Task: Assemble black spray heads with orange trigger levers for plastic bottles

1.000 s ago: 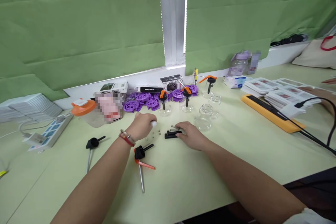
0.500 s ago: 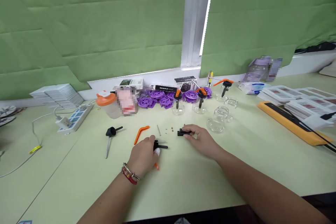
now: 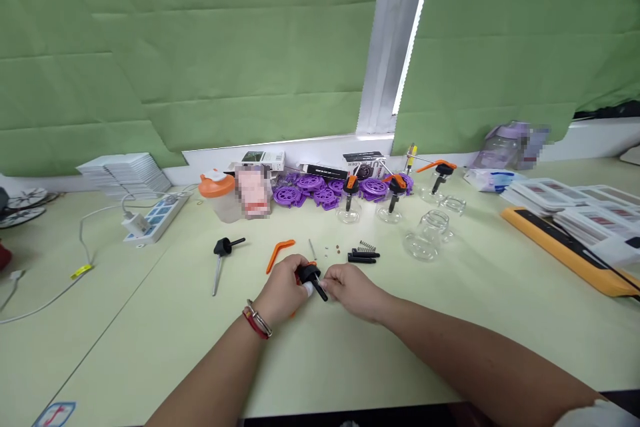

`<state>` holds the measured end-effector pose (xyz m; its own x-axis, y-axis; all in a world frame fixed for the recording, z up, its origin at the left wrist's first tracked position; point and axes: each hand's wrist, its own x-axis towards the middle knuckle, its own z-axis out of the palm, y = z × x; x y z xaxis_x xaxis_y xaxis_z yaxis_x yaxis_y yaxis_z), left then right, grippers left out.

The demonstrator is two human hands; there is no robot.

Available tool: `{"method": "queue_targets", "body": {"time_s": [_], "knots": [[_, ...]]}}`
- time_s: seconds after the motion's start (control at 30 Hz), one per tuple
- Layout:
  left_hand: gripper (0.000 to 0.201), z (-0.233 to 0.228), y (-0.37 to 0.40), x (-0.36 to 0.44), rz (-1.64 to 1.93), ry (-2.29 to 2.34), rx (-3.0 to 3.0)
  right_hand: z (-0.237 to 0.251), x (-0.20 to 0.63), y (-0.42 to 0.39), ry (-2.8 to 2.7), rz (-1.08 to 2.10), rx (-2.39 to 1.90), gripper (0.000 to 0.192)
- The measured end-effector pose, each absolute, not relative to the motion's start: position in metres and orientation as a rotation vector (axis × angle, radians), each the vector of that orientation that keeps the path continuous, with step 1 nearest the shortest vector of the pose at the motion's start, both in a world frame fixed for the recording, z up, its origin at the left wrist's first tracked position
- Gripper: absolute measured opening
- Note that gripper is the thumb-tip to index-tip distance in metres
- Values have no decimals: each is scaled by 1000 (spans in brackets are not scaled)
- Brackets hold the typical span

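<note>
My left hand (image 3: 283,288) grips a black pump head (image 3: 311,277) just above the pale green table (image 3: 150,347). From the right, my right hand (image 3: 353,288) meets it and pinches the black spout end of the same part. Just behind the hands lie a loose orange lever (image 3: 279,251), a thin metal pin (image 3: 312,249), a few tiny beads (image 3: 332,249), a small spring (image 3: 367,245) and two black plastic pieces (image 3: 363,256). Further left on the table lies another black pump head with a metal tube (image 3: 221,255).
Along the back stand small glass jars (image 3: 424,240), some fitted with black and orange pump tops (image 3: 395,193), purple plastic wheels (image 3: 310,188), small boxes and an orange-lidded cup (image 3: 220,195). A power strip (image 3: 156,220) with cables lies left; a yellow bar (image 3: 565,247) and white trays right.
My left hand came back from the far small parts and took hold of the black pump head. My right hand let go of the black pieces and joined it. The view swung left.
</note>
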<state>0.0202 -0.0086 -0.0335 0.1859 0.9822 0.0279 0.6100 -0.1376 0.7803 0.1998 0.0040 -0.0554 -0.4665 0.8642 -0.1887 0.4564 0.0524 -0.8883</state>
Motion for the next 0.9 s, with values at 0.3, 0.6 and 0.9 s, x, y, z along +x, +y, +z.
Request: {"method": "queue_targets", "body": {"time_s": [0.3,0.6,0.9], "knots": [[25,-22,-10,13,657,1264,1972,-36,196,17,-1632,1641,-1250,32],[45,-8,-10,6,658,1032,1441,-24,195,27,-1309,2258,-1193,29],[24,-2,-10,0,662,848,1156,-32,197,15,-1301,2216,-848,27]]}}
